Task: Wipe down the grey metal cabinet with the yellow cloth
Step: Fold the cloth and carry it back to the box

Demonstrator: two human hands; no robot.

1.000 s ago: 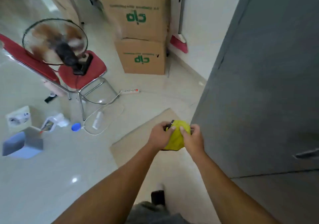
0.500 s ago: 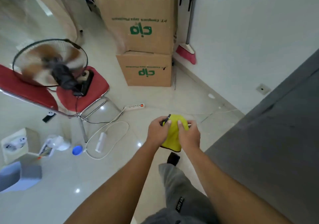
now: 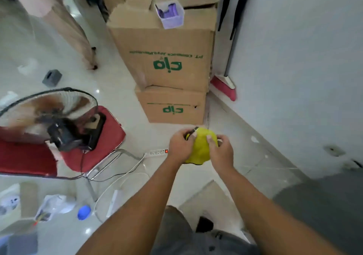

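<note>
Floor: glossy pale tiled floor (image 3: 125, 97) filling most of the view.
Wall: plain white wall (image 3: 294, 68) along the right side.
Cabinet: grey metal cabinet (image 3: 324, 205), only a dark, blurred part of it showing at the lower right.
Boxes: two brown cardboard boxes with green print, the larger one (image 3: 163, 44) stacked on the smaller one (image 3: 172, 107), near the wall.
Chair: red padded chair with a chrome frame (image 3: 110, 137) at the left.
Fan: black round-caged electric fan (image 3: 47, 109) sitting on the chair seat, blades blurred.
Broom: red-headed broom (image 3: 224, 87) leaning on the wall beside the boxes.
Tub: small lavender plastic tub (image 3: 170, 15) on top of the upper box.
Hands: left hand (image 3: 180, 146) and right hand (image 3: 222, 152) both grasp the cloth, the left pinching its dark-trimmed top edge, the right with thumb on the front.
Cloth: bunched yellow cloth (image 3: 202, 148), held between the hands in the air above the floor, well apart from the cabinet.
Power strip: white power strip (image 3: 156, 152) lying on the floor just left of the hands.
</note>
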